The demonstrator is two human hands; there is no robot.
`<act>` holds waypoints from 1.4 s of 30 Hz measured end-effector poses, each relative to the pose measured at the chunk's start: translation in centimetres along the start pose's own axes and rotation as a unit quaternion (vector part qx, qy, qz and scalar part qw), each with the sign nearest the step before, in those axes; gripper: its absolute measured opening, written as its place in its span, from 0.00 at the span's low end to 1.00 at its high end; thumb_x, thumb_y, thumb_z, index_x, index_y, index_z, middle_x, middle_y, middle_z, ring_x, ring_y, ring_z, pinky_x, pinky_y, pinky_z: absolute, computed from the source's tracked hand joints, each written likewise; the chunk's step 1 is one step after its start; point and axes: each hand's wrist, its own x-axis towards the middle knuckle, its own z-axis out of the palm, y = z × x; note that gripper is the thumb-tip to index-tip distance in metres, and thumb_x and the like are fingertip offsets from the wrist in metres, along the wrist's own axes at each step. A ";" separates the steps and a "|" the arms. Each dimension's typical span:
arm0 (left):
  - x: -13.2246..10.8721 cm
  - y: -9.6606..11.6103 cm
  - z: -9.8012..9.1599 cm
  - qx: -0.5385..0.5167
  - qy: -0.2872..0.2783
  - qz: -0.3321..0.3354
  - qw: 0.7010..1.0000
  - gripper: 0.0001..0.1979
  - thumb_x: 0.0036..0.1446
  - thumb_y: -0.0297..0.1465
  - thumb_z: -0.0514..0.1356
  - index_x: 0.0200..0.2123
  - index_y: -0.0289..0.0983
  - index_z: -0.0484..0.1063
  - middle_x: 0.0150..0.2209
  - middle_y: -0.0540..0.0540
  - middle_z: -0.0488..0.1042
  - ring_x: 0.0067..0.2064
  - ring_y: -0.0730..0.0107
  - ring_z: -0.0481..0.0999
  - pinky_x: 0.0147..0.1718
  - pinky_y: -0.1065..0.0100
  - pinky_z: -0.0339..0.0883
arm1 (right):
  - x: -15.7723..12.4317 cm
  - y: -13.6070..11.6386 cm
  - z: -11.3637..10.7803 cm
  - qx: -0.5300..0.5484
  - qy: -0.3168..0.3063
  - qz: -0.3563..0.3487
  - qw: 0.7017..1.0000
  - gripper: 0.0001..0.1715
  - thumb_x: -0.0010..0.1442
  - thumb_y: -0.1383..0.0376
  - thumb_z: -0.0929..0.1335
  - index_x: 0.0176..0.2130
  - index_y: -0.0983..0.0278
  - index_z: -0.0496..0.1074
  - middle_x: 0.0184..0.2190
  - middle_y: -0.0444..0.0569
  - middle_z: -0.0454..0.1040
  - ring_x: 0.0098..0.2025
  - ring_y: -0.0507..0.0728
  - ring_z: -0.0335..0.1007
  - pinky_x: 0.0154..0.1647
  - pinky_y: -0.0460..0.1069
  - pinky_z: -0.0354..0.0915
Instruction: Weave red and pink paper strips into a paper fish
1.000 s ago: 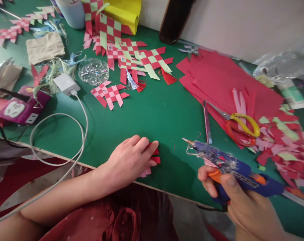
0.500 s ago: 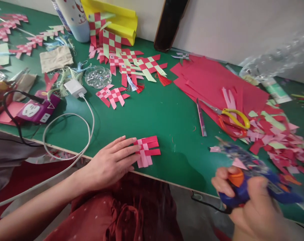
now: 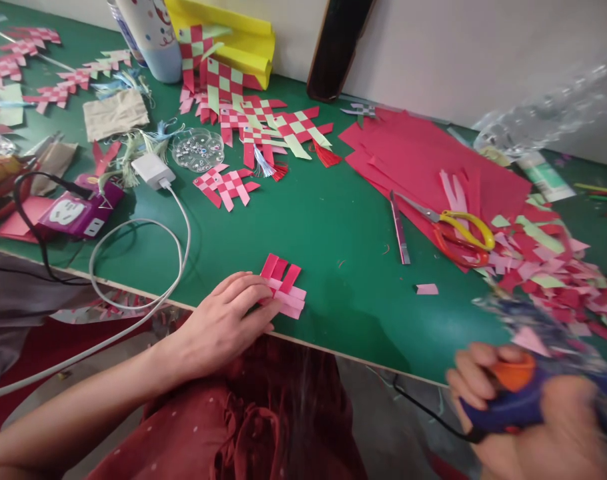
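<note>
Near the front edge of the green table (image 3: 328, 227), my left hand (image 3: 233, 320) rests on a woven paper piece (image 3: 286, 287) of red and pink strips. Its fingertips cover the piece's left end; red strips point up and pink ones right. My right hand (image 3: 523, 407), blurred, is wrapped round a blue glue gun (image 3: 503, 403) with an orange trigger at the lower right. Paper scraps and fluff cling about the gun's front, and its tip is smeared by motion. A small pink scrap (image 3: 427, 289) lies between the hands.
Scissors (image 3: 463, 230) and a slim cutter (image 3: 399, 230) lie by red paper sheets (image 3: 423, 153). Scraps (image 3: 548, 260) pile up at right. Woven paper fish (image 3: 228, 187), a bead box (image 3: 198, 150), a white cable (image 3: 186, 233) and a purple power strip (image 3: 83, 210) are further left.
The woven piece has turned under my left hand, its red strips now pointing up instead of right. My right hand has moved right and slightly down with the glue gun.
</note>
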 end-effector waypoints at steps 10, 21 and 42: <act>1.4 -0.2 0.5 -0.035 0.006 -0.014 0.999 0.12 0.68 0.25 0.50 0.48 0.36 0.72 0.46 0.43 0.75 0.48 0.62 0.72 0.49 0.57 0.70 | -1.6 3.6 3.9 -0.013 -0.149 -0.008 0.989 0.16 0.61 0.49 0.68 0.35 0.59 0.72 0.28 0.45 0.71 0.20 0.50 0.61 0.19 0.46 0.58; 2.8 0.1 -0.1 -0.010 -0.004 -0.036 0.999 0.10 0.67 0.27 0.54 0.43 0.40 0.75 0.39 0.46 0.75 0.42 0.61 0.71 0.41 0.59 0.67 | -3.4 3.4 4.7 -0.166 -0.216 0.015 0.962 0.19 0.62 0.49 0.66 0.36 0.61 0.74 0.24 0.44 0.70 0.24 0.52 0.64 0.25 0.47 0.63; 3.1 0.0 -0.1 0.019 -0.056 -0.032 0.998 0.16 0.67 0.26 0.52 0.53 0.47 0.72 0.41 0.46 0.73 0.43 0.61 0.70 0.42 0.58 0.64 | -3.1 2.7 5.4 -0.186 -0.211 0.030 0.959 0.20 0.60 0.47 0.67 0.35 0.60 0.73 0.21 0.42 0.67 0.24 0.51 0.65 0.27 0.47 0.66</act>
